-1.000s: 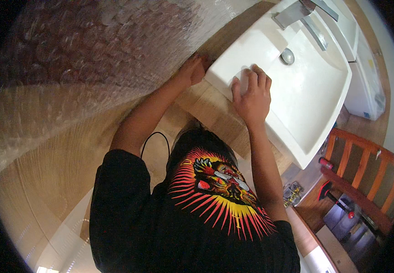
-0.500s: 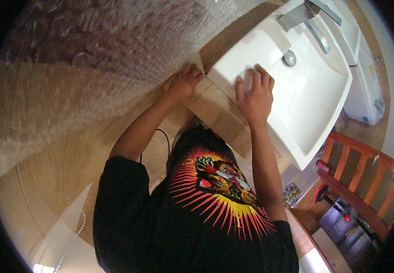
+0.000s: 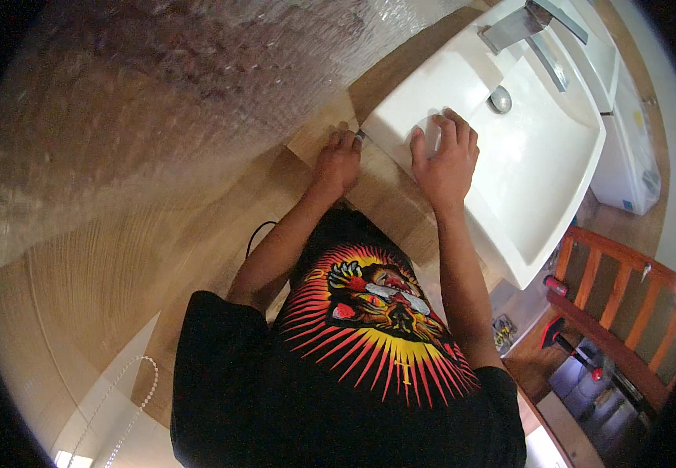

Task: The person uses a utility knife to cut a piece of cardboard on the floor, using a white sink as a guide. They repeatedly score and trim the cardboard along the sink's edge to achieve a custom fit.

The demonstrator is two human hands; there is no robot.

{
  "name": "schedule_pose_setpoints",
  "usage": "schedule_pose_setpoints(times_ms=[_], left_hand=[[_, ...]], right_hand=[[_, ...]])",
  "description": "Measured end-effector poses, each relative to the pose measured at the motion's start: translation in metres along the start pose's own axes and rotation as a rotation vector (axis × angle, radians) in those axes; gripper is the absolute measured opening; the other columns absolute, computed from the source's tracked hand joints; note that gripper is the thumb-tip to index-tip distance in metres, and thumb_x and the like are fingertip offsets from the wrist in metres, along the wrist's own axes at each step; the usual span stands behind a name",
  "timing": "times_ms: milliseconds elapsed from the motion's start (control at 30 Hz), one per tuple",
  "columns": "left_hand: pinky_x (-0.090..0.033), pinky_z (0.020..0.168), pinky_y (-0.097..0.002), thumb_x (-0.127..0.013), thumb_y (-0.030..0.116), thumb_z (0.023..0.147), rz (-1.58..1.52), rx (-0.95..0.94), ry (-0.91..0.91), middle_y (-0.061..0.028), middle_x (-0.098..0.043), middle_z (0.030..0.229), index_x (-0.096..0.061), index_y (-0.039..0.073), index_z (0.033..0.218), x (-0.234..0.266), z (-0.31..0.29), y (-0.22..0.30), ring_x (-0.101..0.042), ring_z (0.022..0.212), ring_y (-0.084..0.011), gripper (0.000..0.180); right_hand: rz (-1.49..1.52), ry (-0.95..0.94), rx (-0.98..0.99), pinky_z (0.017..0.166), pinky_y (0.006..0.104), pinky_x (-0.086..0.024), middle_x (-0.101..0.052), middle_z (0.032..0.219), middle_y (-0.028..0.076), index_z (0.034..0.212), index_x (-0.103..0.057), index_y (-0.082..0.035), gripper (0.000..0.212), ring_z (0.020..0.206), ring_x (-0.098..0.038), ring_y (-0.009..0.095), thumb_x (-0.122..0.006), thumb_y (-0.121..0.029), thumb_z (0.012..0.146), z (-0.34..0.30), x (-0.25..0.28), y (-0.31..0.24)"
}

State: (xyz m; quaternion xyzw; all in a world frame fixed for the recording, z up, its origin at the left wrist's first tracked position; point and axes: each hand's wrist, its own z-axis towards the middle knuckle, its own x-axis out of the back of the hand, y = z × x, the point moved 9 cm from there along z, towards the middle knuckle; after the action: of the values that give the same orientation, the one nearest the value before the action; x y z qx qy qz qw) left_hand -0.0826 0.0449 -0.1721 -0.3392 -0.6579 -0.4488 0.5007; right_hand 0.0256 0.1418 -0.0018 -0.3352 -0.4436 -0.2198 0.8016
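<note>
A white washbasin fills the upper right, with a square chrome tap at its far end and a round metal drain in its bowl. On the basin's left rim lies my right hand, open, thumb apart from the bent fingers. My left hand is closed beside the basin's left corner, just above the wood-look surface. Something small and dark shows at its fingertips, touching or very near the corner; its kind is too small to make out.
Bubble wrap hangs across the upper left. A white beaded chain dangles at lower left. To the right stand an orange wooden rail and a red-and-black tool. A second white fixture is beyond the basin.
My left hand and forearm have shifted right, along with my torso; the hand stays at the basin's corner. My right hand has slid slightly right on the rim.
</note>
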Motion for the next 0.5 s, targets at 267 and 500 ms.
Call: schedule_pose_setpoints(times_ms=[267, 500], left_hand=[[-0.048, 0.091, -0.0448, -0.066, 0.008, 0.072, -0.061, 0.047, -0.012, -0.0222, -0.049, 0.126, -0.057, -0.002, 0.114, -0.015, -0.005, 0.006, -0.051, 0.113, -0.0391, 0.044], [-0.05, 0.083, -0.0459, -0.069, 0.016, 0.072, -0.161, 0.104, 0.024, -0.0217, -0.056, 0.111, -0.058, -0.001, 0.106, -0.01, 0.006, -0.005, -0.059, 0.097, -0.0391, 0.039]], right_hand=[[0.616, -0.347, -0.192, 0.081, 0.0431, -0.046, -0.064, 0.096, 0.016, 0.104, -0.061, -0.003, 0.025, 0.09, -0.061, 0.032, -0.062, -0.021, 0.087, -0.105, -0.045, 0.019], [1.042, -0.931, -0.656, 0.073, 0.0402, -0.055, -0.064, 0.104, 0.014, 0.121, -0.054, 0.0, 0.039, 0.094, -0.064, 0.022, -0.055, -0.025, 0.092, -0.17, -0.181, -0.002]])
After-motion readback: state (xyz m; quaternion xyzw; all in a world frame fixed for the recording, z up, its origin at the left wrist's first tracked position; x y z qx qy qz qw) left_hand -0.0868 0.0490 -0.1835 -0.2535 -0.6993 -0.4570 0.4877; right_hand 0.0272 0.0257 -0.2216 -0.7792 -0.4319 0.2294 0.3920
